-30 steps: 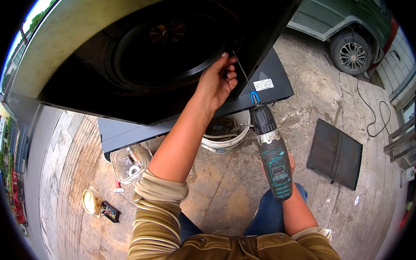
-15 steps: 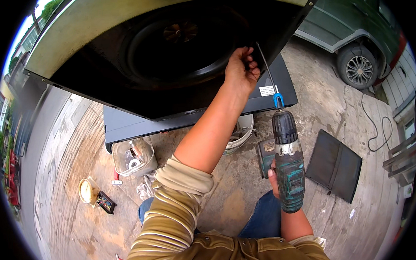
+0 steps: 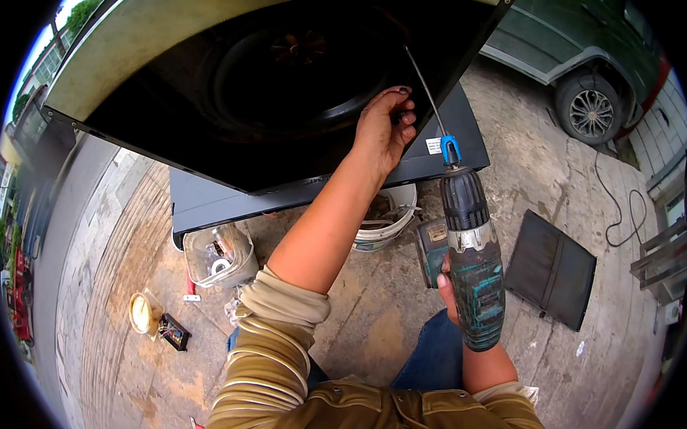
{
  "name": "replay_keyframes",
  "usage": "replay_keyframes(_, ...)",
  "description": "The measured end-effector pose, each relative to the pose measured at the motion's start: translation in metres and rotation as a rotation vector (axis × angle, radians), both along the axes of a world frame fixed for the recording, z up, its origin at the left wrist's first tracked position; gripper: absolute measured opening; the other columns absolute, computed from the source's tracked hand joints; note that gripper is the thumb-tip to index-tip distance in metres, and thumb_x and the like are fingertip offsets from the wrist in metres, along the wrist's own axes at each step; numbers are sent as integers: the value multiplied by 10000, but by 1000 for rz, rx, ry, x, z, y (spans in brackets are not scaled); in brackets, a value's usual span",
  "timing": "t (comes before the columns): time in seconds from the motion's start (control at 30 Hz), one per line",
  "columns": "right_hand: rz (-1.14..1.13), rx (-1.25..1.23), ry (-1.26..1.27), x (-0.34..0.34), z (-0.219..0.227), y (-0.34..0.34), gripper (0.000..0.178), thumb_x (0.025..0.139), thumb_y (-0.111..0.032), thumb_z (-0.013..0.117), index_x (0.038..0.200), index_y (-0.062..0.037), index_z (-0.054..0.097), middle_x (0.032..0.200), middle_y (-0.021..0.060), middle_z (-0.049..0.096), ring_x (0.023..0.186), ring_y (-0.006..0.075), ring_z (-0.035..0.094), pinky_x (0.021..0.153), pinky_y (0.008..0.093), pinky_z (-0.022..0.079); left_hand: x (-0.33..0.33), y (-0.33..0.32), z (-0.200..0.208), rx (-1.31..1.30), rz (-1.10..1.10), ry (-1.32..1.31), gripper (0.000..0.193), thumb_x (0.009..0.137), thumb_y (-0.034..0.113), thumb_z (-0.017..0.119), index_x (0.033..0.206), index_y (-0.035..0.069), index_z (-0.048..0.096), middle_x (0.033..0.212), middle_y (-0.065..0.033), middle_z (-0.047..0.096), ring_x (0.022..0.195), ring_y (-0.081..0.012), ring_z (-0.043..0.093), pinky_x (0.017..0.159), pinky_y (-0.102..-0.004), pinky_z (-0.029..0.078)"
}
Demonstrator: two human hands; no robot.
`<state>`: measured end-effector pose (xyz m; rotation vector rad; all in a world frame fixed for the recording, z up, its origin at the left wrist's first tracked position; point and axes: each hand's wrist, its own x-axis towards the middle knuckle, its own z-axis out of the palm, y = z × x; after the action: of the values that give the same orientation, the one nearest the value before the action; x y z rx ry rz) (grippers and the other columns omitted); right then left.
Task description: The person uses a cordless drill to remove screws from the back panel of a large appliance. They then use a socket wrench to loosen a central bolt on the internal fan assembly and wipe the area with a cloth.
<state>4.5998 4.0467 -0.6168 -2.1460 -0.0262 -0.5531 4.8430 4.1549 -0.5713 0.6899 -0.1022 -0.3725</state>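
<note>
My right hand is wrapped round the grip of a worn teal and black cordless drill. A long thin driver bit with a blue collar points up from its chuck into the appliance. My left hand is raised before the lower right of the opening, fingers curled and thumb pressed near the index finger. Something small and dark shows at its fingertips, too small to name. The large appliance cabinet has a black interior with a round ring and a small copper-coloured fan. The bit's tip is left of the cabinet's right edge.
The cabinet rests on a dark grey unit. Beneath stand a bucket of odds and ends and a white bucket. A dark flat panel lies at right, near a cable. A green vehicle is parked behind.
My left hand has drawn back slightly down and left from the opening. The drill has shifted a little left, its bit tip moving up and left, deeper over the dark interior.
</note>
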Motion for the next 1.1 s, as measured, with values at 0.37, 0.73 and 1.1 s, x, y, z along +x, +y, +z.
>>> replay_keyframes(0.37, 45, 229, 22, 23, -1, 5, 219, 768, -42, 647, 984, -40, 609, 896, 87, 606, 833, 240, 570, 759, 354, 459, -33, 68, 49, 92, -72, -228, 275, 854, 124, 546, 1072, -42, 534, 853, -55, 515, 662, -111, 459, 536, -222, 416)
replay_keyframes(0.73, 106, 400, 2, 32, -6, 6, 212, 770, -61, 669, 977, -44, 625, 895, 101, 615, 815, 259, 577, 740, 365, 468, -46, 62, 88, 225, 76, -454, 239, 813, 48, 625, 1045, 2, 595, 729, 29, 521, 630, -61, 451, 512, -189, 353)
replay_keyframes(1.1, 20, -54, -142, 30, 9, 5, 238, 777, -98, 656, 1002, -32, 618, 964, 121, 611, 881, 272, 584, 765, 386, 471, -41, 67, 87, 255, 99, -485, 239, 804, 94, 653, 1021, 23, 585, 723, 30, 524, 629, -44, 456, 539, -182, 389)
